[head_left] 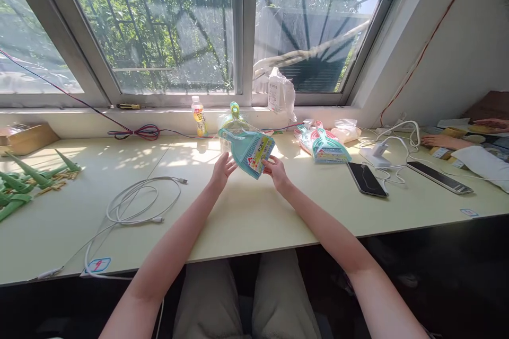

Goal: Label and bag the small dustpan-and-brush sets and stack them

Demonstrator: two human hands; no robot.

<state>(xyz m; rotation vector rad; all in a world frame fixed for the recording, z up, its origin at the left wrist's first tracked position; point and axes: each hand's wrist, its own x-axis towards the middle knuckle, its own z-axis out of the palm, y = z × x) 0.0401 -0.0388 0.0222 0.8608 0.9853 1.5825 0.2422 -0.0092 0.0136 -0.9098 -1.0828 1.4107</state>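
A small teal dustpan [243, 146] with a printed label is held up, tilted, over the table in front of me. My right hand [275, 170] pinches its lower right corner, thumb by the label. On the other side, my left hand [222, 171] is beside the pan's left edge with fingers apart; whether a fingertip touches it I cannot tell. Just behind stands a yellow-green dustpan [235, 111] in clear wrapping, partly hidden by the teal one. More wrapped dustpans [326, 147], teal and pink, lie in a pile to the right.
A drink bottle [200, 117] stands near the window sill. Left lie a coiled white cable [137, 206] and green spiky pieces [29, 180]. Two phones [366, 179] and a white charger [376, 154] are at right. Another person's hand and sleeve [483, 164] rest at the far right.
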